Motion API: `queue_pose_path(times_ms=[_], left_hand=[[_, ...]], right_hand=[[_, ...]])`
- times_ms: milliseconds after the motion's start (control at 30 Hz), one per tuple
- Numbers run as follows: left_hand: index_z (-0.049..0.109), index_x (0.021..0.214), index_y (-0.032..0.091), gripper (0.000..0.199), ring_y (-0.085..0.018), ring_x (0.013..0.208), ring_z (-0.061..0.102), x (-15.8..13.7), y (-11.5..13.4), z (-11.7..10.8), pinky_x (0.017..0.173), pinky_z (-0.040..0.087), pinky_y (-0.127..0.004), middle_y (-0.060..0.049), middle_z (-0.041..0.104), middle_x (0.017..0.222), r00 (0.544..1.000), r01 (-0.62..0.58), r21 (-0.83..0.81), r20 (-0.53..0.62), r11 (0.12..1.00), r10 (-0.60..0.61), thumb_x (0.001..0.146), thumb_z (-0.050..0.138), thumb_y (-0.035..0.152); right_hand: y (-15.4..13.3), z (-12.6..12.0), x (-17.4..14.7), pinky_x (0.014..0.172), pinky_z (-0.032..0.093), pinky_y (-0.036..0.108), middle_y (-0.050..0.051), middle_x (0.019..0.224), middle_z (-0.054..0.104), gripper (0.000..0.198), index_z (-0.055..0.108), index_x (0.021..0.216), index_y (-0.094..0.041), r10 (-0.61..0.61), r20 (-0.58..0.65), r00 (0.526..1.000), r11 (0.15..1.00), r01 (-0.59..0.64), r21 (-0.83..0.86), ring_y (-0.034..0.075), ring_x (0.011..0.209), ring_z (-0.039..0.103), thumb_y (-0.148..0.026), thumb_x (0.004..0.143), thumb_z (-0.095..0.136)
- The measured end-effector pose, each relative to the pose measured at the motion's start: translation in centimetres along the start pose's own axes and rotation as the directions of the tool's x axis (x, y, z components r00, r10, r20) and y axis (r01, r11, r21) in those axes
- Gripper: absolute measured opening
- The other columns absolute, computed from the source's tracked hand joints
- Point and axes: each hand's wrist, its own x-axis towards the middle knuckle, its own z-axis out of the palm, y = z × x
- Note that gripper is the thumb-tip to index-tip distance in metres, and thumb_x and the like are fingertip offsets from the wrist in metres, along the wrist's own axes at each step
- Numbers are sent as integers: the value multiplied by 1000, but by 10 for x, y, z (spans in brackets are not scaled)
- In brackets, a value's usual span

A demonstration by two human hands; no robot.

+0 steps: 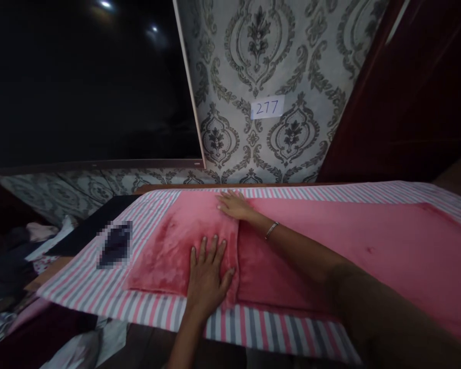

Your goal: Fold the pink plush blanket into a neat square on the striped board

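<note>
A pink plush blanket (330, 225) lies spread lengthwise over a striped cloth (169, 310). Its left end is folded over into a second layer, whose edge runs front to back near the middle. My left hand (208, 274) rests flat on this folded layer, fingers spread, with the thumb near the layer's edge. Farther back, my right hand (233, 204) lies palm down at the far end of the same edge, fingers stretched out. A bracelet circles the right wrist. Neither hand grips the fabric.
A dark pixelated patch (115, 246) covers something on the striped cloth at left. Clothes and papers (42, 241) are heaped beyond the left end. Behind stand a large black screen (92, 87), a patterned wall with a paper marked 277 (268, 107), and a dark red panel (411, 113).
</note>
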Motion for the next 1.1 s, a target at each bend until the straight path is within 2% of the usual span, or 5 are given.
queue_pose_path(times_ms=[167, 400, 700, 867, 1100], left_hand=[[32, 152, 29, 62, -33, 148, 21, 1, 2, -2, 117, 19, -63, -4, 30, 160, 1000, 19, 7, 21, 1000, -20, 94, 49, 41], [37, 150, 29, 63, -33, 147, 24, 1, 9, -11, 117, 23, -64, -5, 32, 159, 997, 58, -33, 49, 998, -56, 91, 54, 44], [65, 124, 23, 36, -22, 129, 53, 5, -13, -41, 113, 37, -48, -9, 63, 133, 998, 63, -231, -6, 971, -67, 95, 43, 27], [43, 146, 13, 58, -31, 146, 28, 39, -72, -63, 118, 23, -58, -18, 35, 156, 923, 351, 98, 134, 931, -362, 95, 44, 40], [24, 155, 20, 69, -32, 150, 15, 35, -109, -29, 115, 22, -62, -12, 14, 163, 796, 450, 226, 338, 864, -503, 96, 27, 56]], right_hand=[[0, -3, -15, 119, 10, 57, 3, 164, 18, 59, 27, 156, -29, 4, 198, 980, 1000, -2, -6, 28, 151, 12, -52, 101, 32], [-47, 2, -54, 119, 11, 54, 10, 162, 23, 63, 27, 156, -27, -27, 38, 999, 999, 28, -44, 31, 150, 16, -54, 99, 34], [-61, 22, -79, 120, 13, 49, 13, 164, 13, 69, 22, 158, -23, -14, 207, 978, 1000, 19, -24, 30, 151, 10, -57, 98, 33], [-79, 18, -85, 118, 14, 54, 14, 163, 17, 80, 25, 157, -26, 82, 174, 981, 996, -76, -43, 37, 150, 13, -70, 92, 38], [-81, 42, -102, 118, 11, 55, 14, 164, 14, 81, 25, 157, -27, 39, 29, 999, 998, -38, -50, 39, 150, 8, -72, 90, 38]])
